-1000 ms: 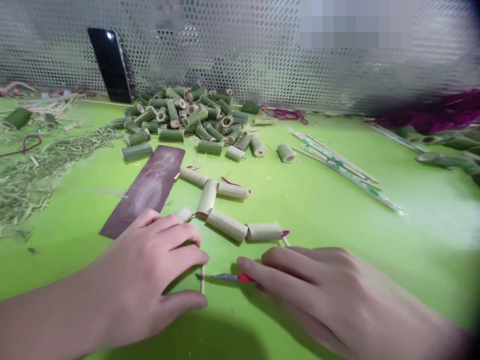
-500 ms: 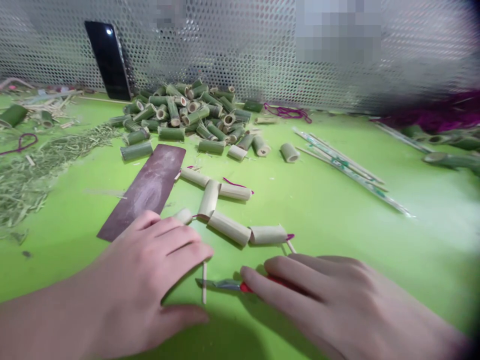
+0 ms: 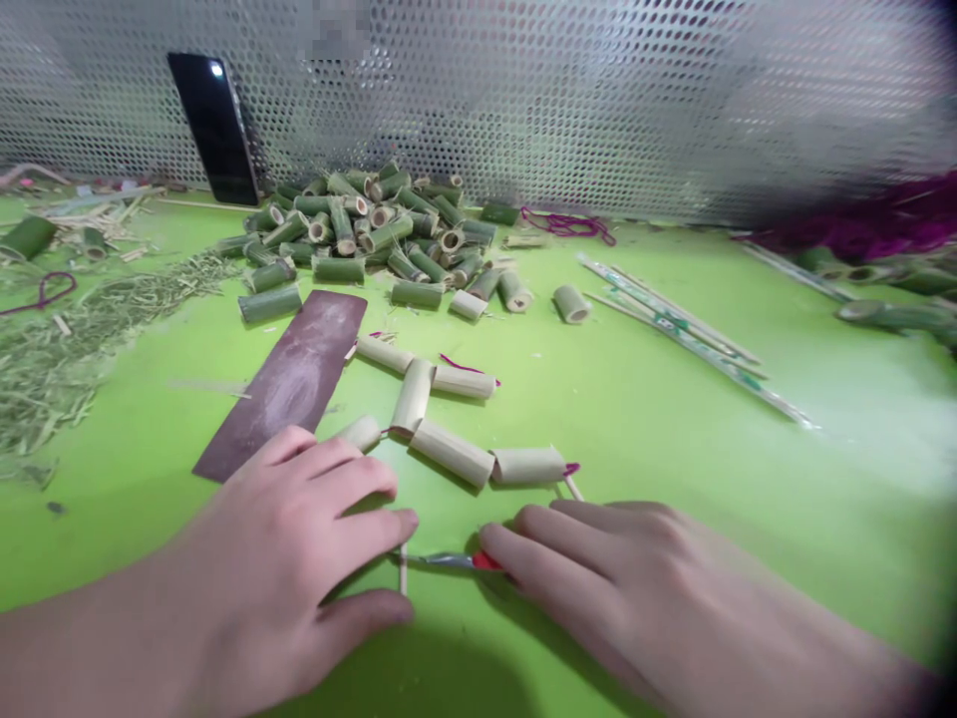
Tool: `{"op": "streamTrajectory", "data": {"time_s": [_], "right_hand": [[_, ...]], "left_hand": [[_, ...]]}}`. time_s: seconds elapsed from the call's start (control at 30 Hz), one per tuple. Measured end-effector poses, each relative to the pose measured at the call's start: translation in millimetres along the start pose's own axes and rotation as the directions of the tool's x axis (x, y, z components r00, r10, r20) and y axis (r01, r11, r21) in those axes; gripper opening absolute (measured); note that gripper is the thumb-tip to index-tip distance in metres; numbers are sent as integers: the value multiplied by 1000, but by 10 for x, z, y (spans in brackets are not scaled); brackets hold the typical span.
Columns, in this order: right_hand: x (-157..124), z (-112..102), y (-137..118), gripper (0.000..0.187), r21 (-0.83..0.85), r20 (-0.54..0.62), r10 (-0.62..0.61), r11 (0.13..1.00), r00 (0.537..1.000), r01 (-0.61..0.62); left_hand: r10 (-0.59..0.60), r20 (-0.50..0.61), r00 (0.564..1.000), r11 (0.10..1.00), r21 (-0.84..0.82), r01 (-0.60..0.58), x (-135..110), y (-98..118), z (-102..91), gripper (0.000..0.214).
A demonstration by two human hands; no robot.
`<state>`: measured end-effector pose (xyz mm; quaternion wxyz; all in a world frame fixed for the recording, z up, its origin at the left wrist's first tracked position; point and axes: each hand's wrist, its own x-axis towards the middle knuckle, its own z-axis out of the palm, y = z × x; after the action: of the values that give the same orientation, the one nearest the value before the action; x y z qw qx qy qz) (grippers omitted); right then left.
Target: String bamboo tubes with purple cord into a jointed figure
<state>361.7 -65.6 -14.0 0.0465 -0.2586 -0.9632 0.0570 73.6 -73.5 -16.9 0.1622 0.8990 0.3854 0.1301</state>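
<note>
My left hand has its index finger and thumb at the two ends of a short thin wooden stick, pinning it on the table. A red-handled knife is gripped in my right hand, most of its handle hidden under the fingers. Its blade lies across the stick near the left index fingertip. Just beyond both hands, pale bamboo tubes lie strung together in a branching figure with magenta cord. A thin stick sticks out by the cord at the right-hand end tube.
A brown sandpaper strip lies left of the figure. Behind are a heap of green bamboo pieces and a phone leaning on a perforated metal panel. Wrapped chopsticks lie right; green shavings spread left.
My left index finger has come down closer to the blade. The knife has rolled, so its blade looks narrower, and my right hand has shifted slightly up and left.
</note>
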Motion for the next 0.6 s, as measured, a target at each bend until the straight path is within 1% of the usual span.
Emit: {"op": "streamTrajectory", "data": {"time_s": [0.23,0.43,0.5,0.6], "right_hand": [[4,13,7,21,7,-18,-6,1000,1000,6],[-6,-10,8,24,-8,-6,-11,1000,1000,11],[-13,-18,4,26,-17,4,-19,1000,1000,20],[-7,-25,-12,25,-24,20,-28,999,999,29]], "left_hand": [[-42,7,999,999,-16,42,-34,6,19,28],[-27,7,1000,1000,-16,27,-11,10,26,26],[-16,13,1000,1000,-7,16,-8,5,13,34],[-4,26,1000,999,32,3,-11,-12,-16,61]]}}
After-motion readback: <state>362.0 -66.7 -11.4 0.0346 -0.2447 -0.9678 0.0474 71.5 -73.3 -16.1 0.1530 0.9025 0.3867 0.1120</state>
